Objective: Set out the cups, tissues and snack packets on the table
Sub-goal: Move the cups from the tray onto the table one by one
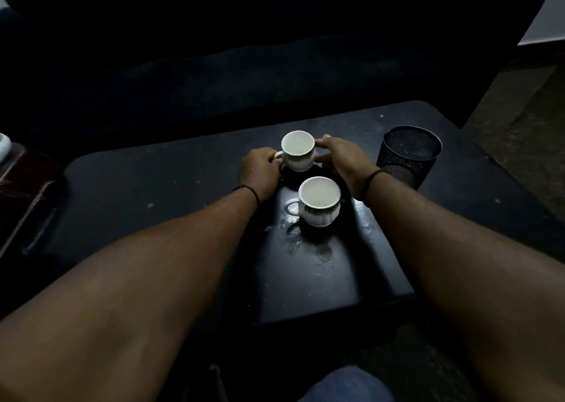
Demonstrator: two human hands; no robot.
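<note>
1. The left hand (260,169) curls its fingers around the handle of the far cup (298,151), a closed grip on the handle at the cup's left side.
2. The right hand (342,160) cups the same far cup from the right, thumb and fingers curved against its wall.
3. The far cup stands upright near the middle of the table (153,187), its white inside facing up.
4. A near cup (319,201), also white and upright, sits just in front of the far one, handle to the left, untouched by either hand.
5. Wet rings and drops (305,242) glisten on the dark table in front of the near cup.
6. A black mesh bin (408,154) stands on the table to the right of the right wrist.
7. A dark sofa (244,65) fills the dim room behind the table; a strip of pale wall (547,19) shows at far right.
</note>
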